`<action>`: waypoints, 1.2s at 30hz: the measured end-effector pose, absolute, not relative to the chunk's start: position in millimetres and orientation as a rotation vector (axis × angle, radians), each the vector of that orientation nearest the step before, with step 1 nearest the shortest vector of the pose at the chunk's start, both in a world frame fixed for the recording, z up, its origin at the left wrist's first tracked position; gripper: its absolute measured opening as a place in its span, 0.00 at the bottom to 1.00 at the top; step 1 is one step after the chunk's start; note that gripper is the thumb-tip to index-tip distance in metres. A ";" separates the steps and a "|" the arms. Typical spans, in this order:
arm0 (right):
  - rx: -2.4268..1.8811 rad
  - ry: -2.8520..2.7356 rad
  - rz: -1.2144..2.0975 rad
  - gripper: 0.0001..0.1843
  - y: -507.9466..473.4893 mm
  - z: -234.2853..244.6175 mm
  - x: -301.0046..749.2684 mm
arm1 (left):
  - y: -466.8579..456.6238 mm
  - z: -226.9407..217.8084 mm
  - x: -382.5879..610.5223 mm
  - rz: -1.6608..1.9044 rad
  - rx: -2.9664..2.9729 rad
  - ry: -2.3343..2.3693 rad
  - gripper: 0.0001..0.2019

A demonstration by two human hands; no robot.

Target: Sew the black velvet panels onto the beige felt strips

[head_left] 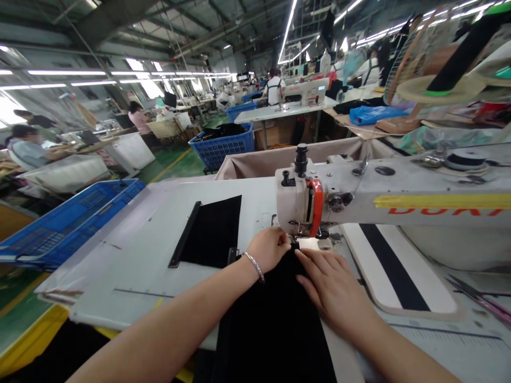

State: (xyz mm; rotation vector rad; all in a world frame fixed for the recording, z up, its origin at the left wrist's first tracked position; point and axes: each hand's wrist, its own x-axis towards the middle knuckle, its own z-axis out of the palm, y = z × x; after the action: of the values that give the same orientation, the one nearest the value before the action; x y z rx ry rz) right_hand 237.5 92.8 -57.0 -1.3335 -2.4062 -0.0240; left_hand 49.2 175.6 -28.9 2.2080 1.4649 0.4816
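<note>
A black fabric piece (275, 319) runs from the table's near edge up under the needle of a white sewing machine (303, 205). My left hand (268, 247), with a silver bracelet on the wrist, is curled, its fingers pinching the cloth's far left edge beside the presser foot. My right hand (333, 284) lies flat with fingers stretched out, pressing the cloth just right of the needle. A second black fabric piece (213, 231) lies flat on the table to the left.
A blue plastic crate (67, 223) stands at the table's left. A white board with a black stripe (395, 266) lies right of the needle; scissors (479, 298) lie at far right. Other workers sit at machines behind, with another blue crate (223, 146).
</note>
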 end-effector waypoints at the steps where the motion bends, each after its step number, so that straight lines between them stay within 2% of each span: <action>1: -1.337 -2.411 -0.021 0.26 92.6 -57.1 237.4 | 176.4 -28.0 49.1 0.484 2.218 1.468 0.02; 9: -1.390 -2.429 -0.010 0.29 94.4 -52.7 234.7 | 179.1 -31.6 47.9 0.500 2.264 1.502 0.02; 28: -1.367 -2.387 0.004 0.25 90.8 -49.2 234.2 | 178.0 -32.2 44.2 0.556 2.342 1.339 0.01; 32: -1.362 -2.387 -0.005 0.25 90.7 -51.6 235.3 | 162.2 -22.9 42.7 0.514 2.497 1.305 0.03; 36: -1.343 -2.379 -0.015 0.24 91.2 -54.1 236.4 | 138.4 -18.0 39.7 0.401 2.726 1.077 0.12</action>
State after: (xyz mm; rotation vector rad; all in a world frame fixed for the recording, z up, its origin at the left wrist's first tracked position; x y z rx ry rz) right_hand 236.4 91.2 -54.1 -1.3429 -2.3789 -0.0151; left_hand 39.7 138.4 -18.0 2.7264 1.0769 0.4012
